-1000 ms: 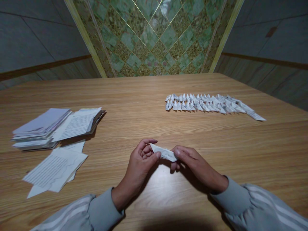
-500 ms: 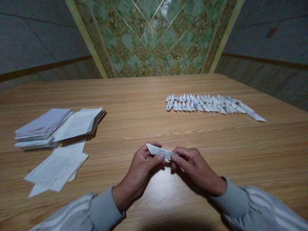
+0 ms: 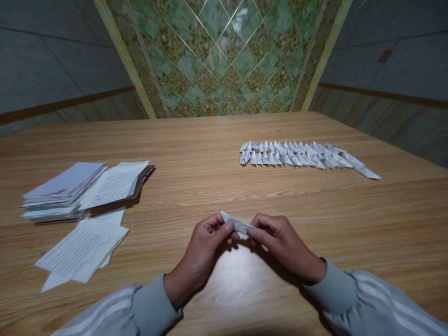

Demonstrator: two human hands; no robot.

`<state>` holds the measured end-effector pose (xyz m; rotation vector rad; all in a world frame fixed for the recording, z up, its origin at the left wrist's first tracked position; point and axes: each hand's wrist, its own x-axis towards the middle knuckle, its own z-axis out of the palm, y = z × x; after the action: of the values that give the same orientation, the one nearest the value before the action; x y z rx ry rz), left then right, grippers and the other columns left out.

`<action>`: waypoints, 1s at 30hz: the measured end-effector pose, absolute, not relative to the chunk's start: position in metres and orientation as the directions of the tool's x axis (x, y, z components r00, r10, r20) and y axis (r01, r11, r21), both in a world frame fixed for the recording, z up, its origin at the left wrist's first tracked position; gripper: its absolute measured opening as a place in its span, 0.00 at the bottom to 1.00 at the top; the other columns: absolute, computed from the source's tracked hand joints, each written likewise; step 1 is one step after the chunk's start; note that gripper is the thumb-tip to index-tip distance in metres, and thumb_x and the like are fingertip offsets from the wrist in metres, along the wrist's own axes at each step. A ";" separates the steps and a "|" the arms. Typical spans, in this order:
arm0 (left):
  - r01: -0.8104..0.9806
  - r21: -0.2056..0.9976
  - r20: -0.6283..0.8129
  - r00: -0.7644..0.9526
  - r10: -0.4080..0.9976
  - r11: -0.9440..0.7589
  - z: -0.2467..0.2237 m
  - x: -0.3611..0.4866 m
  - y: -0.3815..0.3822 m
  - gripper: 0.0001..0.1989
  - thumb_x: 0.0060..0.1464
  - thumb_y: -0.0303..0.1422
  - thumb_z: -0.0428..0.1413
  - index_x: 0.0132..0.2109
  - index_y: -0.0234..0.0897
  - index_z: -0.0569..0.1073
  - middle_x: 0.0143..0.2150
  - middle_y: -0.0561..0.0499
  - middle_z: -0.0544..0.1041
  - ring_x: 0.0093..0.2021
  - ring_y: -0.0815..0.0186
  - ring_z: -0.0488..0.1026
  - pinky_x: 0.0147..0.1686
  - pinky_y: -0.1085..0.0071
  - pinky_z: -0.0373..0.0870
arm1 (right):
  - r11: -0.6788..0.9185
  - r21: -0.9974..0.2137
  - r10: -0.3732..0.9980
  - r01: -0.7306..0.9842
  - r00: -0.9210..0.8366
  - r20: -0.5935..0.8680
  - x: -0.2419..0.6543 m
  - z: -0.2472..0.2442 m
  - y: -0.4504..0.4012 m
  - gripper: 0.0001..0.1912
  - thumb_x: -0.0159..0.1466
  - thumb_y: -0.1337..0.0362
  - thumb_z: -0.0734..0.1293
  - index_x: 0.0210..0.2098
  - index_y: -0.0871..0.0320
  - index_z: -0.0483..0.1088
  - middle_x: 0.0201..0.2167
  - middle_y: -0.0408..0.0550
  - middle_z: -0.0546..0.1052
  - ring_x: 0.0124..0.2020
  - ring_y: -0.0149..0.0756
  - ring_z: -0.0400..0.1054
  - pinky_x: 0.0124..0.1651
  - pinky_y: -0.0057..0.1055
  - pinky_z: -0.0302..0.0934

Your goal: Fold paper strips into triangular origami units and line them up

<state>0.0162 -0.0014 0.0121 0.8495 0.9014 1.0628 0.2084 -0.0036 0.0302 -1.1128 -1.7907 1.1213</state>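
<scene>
Pinching the folded paper strip between both hands' fingers.

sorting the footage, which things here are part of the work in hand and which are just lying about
In hand:
- folded paper strip, pinched between left hand and right hand
- row of small folded paper pieces
- loose printed sheets
- stack of printed paper

Lying about:
- nothing else on the wooden table

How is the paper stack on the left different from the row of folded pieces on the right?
The stack is flat, unfolded sheets piled on each other; the row is many small folded pieces set side by side. The stack's sheets are far larger than the row's pieces. Both are printed paper lying on the table, untouched by either hand.
</scene>
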 end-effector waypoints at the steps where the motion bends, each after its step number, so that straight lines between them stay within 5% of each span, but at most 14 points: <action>1: -0.362 0.890 -0.208 0.217 0.954 0.276 0.012 0.017 -0.001 0.15 0.47 0.39 0.70 0.33 0.32 0.77 0.25 0.52 0.78 0.24 0.73 0.69 0.26 0.79 0.66 | 0.248 -0.925 0.927 0.287 -0.346 0.142 0.209 0.029 -0.003 0.17 0.68 0.55 0.65 0.27 0.59 0.72 0.21 0.42 0.73 0.24 0.30 0.65 0.29 0.27 0.55; 12: -0.373 0.899 -0.188 0.142 0.972 0.228 0.010 0.015 0.001 0.15 0.44 0.40 0.71 0.31 0.32 0.77 0.25 0.52 0.78 0.25 0.74 0.69 0.27 0.80 0.65 | 0.002 -0.999 0.908 0.045 -0.419 -0.017 0.213 0.024 0.000 0.17 0.66 0.52 0.66 0.36 0.61 0.74 0.28 0.48 0.79 0.29 0.33 0.71 0.34 0.29 0.63; 16: -0.240 0.956 -0.123 0.204 0.971 0.172 0.008 0.014 -0.001 0.15 0.51 0.38 0.66 0.43 0.34 0.79 0.31 0.49 0.80 0.30 0.69 0.73 0.31 0.76 0.69 | 0.060 -0.977 0.964 0.205 -0.268 0.003 0.228 0.027 0.005 0.16 0.63 0.52 0.68 0.30 0.60 0.73 0.24 0.46 0.78 0.25 0.33 0.69 0.30 0.28 0.61; 20: -0.103 0.989 -0.080 0.207 0.975 0.103 0.006 0.012 -0.003 0.20 0.55 0.37 0.63 0.53 0.35 0.75 0.36 0.45 0.81 0.35 0.64 0.76 0.35 0.71 0.70 | 0.177 -0.872 0.976 0.456 0.030 0.214 0.279 0.033 0.025 0.17 0.61 0.50 0.68 0.28 0.59 0.74 0.22 0.43 0.73 0.24 0.32 0.65 0.27 0.28 0.57; 23: -0.036 0.996 -0.073 0.191 0.979 0.081 0.002 0.011 -0.003 0.18 0.57 0.36 0.61 0.53 0.34 0.76 0.37 0.44 0.81 0.34 0.63 0.76 0.33 0.70 0.70 | 0.044 -0.763 0.887 0.644 0.327 0.326 0.344 0.034 0.044 0.18 0.58 0.49 0.67 0.29 0.58 0.75 0.22 0.43 0.73 0.24 0.34 0.66 0.28 0.29 0.59; 30: 0.009 0.998 -0.061 0.184 0.981 0.061 -0.001 0.011 0.000 0.18 0.55 0.38 0.61 0.50 0.33 0.77 0.39 0.42 0.81 0.34 0.62 0.76 0.32 0.70 0.70 | -0.269 -0.640 0.683 0.720 0.611 0.400 0.489 0.013 0.054 0.11 0.59 0.61 0.67 0.25 0.59 0.75 0.22 0.47 0.75 0.29 0.42 0.71 0.36 0.38 0.65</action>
<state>0.0106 0.0003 -0.0012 1.2487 1.1023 1.0263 0.4894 0.0535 0.0126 -2.0013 -1.1076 -0.0560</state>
